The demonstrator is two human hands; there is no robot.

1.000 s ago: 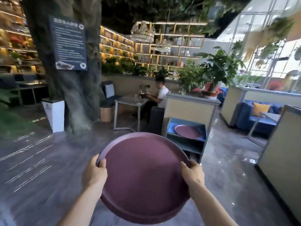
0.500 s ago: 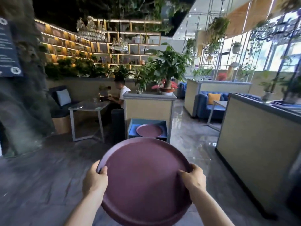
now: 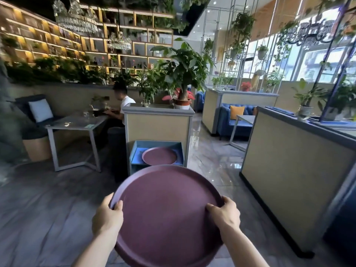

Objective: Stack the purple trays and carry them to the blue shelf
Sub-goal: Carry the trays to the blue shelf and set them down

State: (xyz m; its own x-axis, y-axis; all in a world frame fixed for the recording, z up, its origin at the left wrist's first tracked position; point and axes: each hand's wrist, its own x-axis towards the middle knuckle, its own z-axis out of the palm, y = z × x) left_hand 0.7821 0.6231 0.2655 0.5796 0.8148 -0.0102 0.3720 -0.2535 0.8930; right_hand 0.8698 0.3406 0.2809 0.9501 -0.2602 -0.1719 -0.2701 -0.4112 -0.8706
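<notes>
I hold a round purple tray [image 3: 165, 214] level in front of me, low in the head view. My left hand [image 3: 107, 218] grips its left rim and my right hand [image 3: 225, 213] grips its right rim, thumbs over the edge. Whether more trays lie under it I cannot tell. Straight ahead, just beyond the tray's far rim, stands the low blue shelf [image 3: 134, 153] against a beige partition. A second purple tray [image 3: 159, 156] lies on its top level.
A beige partition with potted plants [image 3: 158, 128] backs the shelf. A long beige counter [image 3: 292, 170] runs along the right. A person sits at a grey table [image 3: 77, 124] on the left. A glossy floor aisle [image 3: 210, 162] leads past blue sofas.
The view has swung right and moved forward: the blue shelf has grown larger and now sits directly ahead. Both hands keep the same grip on the tray.
</notes>
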